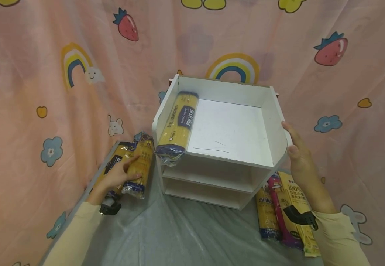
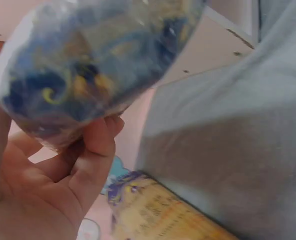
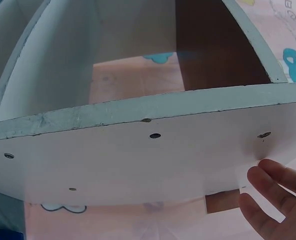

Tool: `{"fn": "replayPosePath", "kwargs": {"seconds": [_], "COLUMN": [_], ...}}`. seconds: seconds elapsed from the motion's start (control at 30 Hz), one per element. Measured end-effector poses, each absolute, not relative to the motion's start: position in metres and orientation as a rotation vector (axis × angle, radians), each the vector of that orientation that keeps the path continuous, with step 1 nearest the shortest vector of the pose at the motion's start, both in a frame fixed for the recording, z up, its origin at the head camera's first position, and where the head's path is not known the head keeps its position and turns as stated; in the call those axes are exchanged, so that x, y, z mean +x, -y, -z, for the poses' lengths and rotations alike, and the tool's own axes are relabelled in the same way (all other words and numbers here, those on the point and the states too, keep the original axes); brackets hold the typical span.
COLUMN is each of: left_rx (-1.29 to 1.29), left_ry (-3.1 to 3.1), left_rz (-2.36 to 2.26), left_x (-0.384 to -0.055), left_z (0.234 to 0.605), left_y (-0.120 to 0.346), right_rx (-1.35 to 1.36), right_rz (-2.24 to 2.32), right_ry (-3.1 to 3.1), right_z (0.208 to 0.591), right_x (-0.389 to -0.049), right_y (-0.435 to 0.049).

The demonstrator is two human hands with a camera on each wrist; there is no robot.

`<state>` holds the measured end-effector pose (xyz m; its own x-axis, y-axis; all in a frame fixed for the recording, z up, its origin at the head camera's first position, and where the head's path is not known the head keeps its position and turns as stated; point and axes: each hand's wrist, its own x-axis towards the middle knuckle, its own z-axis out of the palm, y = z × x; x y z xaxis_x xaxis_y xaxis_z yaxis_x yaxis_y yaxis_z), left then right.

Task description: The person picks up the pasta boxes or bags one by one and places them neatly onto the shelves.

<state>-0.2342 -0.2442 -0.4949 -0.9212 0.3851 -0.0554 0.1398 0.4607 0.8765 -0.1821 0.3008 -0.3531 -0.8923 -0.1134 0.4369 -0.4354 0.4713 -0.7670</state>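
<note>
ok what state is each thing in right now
Shelf: standing upright
Shelf pack: wrapped, lying on the top tier, end past its front edge
Left hand: curled round the held pack
Held pack: wrapped, gripped
Right hand: relaxed, at the shelf's right side
Far-left pack: wrapped, partly hidden
Cloth: spread, creased
Right packs: wrapped, lying side by side
Curtain: hanging in folds

Packets (image 1: 268, 216) flank the shelf unit (image 1: 232, 127); a spaghetti pack (image 1: 178, 123) lies atop, at left.
</note>
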Motion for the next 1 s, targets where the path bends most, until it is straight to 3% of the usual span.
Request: {"fn": "replayPosePath", "kwargs": {"seconds": [1.0], "left_rx": [0.385], "left_ry": [-2.443], "left_rz": [-1.645], "left_x": [-0.241], "left_z": [0.414], "left_y": [0.235], "right_rx": [0.469], "right_rz": [-1.395], "right_ry": [2.394], "right_z": [0.355], "right_x": [-0.183], "right_y": [-0.302]}}
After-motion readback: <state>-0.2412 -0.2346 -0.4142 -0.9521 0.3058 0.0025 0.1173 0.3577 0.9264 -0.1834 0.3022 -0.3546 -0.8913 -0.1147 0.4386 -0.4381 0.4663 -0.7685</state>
